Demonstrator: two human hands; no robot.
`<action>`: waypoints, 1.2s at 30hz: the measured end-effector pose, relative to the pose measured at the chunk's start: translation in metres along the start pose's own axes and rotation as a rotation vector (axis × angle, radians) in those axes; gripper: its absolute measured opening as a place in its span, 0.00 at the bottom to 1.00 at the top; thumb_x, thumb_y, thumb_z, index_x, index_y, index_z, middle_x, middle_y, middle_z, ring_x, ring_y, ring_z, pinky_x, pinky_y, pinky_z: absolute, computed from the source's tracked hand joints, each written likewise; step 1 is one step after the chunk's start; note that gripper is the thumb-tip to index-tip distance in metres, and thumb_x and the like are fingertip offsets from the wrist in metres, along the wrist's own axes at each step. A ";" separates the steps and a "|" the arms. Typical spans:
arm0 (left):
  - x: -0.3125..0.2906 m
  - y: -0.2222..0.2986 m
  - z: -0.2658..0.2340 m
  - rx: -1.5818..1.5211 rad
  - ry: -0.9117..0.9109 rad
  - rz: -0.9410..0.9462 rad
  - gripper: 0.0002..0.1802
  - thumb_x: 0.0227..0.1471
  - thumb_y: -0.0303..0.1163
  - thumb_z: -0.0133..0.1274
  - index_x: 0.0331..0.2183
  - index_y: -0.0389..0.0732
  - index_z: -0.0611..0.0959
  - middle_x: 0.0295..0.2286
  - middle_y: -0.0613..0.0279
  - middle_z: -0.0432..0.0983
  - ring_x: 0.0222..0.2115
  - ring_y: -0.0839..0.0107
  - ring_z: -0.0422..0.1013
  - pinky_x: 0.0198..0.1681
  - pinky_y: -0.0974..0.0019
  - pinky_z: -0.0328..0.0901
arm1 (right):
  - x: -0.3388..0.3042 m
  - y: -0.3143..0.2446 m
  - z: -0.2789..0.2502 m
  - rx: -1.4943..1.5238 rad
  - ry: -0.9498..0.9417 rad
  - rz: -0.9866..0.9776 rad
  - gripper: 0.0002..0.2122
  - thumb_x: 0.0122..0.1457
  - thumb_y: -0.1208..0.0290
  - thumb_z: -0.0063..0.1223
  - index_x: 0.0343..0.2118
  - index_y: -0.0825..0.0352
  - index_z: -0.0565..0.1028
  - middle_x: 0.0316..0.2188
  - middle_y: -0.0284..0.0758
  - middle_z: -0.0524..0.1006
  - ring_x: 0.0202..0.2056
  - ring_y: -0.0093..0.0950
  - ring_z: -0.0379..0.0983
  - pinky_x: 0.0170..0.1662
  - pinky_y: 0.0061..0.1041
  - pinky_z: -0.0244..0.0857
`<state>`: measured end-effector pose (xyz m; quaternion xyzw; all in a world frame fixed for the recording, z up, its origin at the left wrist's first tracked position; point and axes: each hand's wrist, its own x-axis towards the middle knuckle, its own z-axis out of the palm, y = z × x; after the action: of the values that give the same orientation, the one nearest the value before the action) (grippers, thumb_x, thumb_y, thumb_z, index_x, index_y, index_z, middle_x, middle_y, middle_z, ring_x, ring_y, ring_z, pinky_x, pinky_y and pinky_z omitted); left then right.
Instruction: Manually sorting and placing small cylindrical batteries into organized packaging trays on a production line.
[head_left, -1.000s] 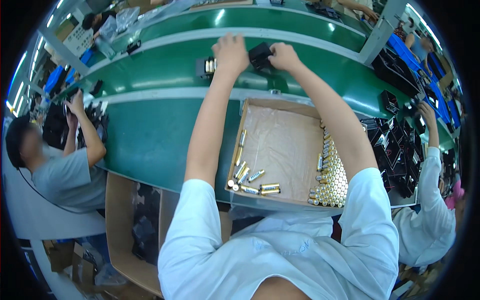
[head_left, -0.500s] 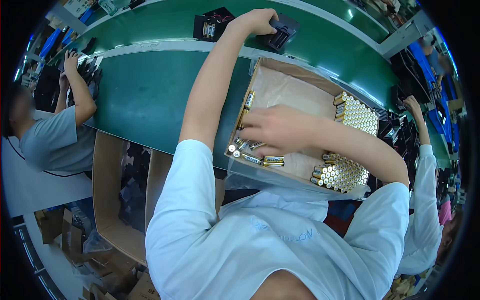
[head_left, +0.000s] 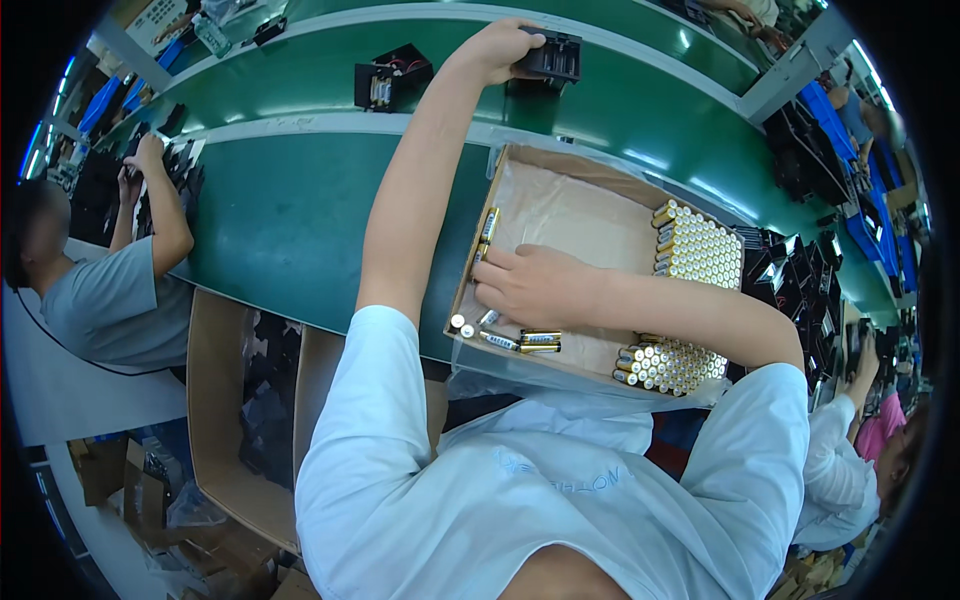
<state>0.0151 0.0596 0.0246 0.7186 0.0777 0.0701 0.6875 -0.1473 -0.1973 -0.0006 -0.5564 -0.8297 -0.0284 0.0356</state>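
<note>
place: factory assembly workshop | furniture: long green worktop (head_left: 290, 220) | people: one co-worker (head_left: 110, 310) at left, another (head_left: 832, 490) at right | stock: open carton (head_left: 590, 205) with batteries (head_left: 700, 245) packed in rows, heaped black casings (head_left: 795, 275), blue bins (head_left: 824, 115), big cardboard box (head_left: 218, 400)

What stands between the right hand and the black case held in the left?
The far wall of the cardboard box lies between the right hand, inside it, and the black case; nothing else clearly does.

Worn on the person's head, the left fisheye camera looks steeply down and slightly forward, with the shirt (head_left: 560, 465) nearest along the lower edge, the box (head_left: 590, 180) near mid-picture and the desk (head_left: 280, 220) bending away beyond.
</note>
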 end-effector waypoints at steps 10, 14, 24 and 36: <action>-0.030 0.029 0.022 -0.272 -0.065 -0.027 0.16 0.63 0.25 0.45 0.52 0.33 0.73 0.46 0.45 0.72 0.41 0.57 0.74 0.42 0.51 0.77 | -0.016 0.042 -0.045 -0.127 0.123 0.000 0.05 0.59 0.72 0.50 0.37 0.65 0.73 0.34 0.37 0.70 0.35 0.33 0.71 0.40 0.29 0.71; -0.030 0.025 0.021 -0.354 -0.159 0.015 0.16 0.65 0.30 0.45 0.51 0.33 0.73 0.44 0.46 0.73 0.40 0.58 0.74 0.42 0.50 0.77 | -0.032 0.126 -0.118 -0.388 0.403 0.217 0.14 0.52 0.80 0.54 0.43 0.62 0.75 0.42 0.33 0.74 0.39 0.31 0.72 0.42 0.28 0.70; -0.040 0.040 0.055 -0.673 -0.251 -0.104 0.19 0.64 0.36 0.48 0.51 0.34 0.73 0.42 0.49 0.74 0.41 0.63 0.73 0.40 0.54 0.76 | -0.056 0.214 -0.140 -0.236 0.363 0.300 0.09 0.53 0.81 0.56 0.38 0.67 0.77 0.38 0.34 0.77 0.34 0.30 0.74 0.39 0.26 0.71; -0.033 0.021 0.078 -0.373 0.112 -0.010 0.22 0.59 0.30 0.52 0.52 0.33 0.67 0.43 0.44 0.69 0.40 0.57 0.72 0.39 0.53 0.75 | -0.063 0.197 -0.112 1.282 0.489 1.264 0.09 0.63 0.70 0.55 0.30 0.71 0.79 0.21 0.32 0.77 0.15 0.19 0.66 0.18 0.19 0.65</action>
<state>-0.0006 -0.0244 0.0427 0.5734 0.1052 0.1197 0.8037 0.0621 -0.1901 0.1064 -0.7572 -0.1994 0.3433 0.5187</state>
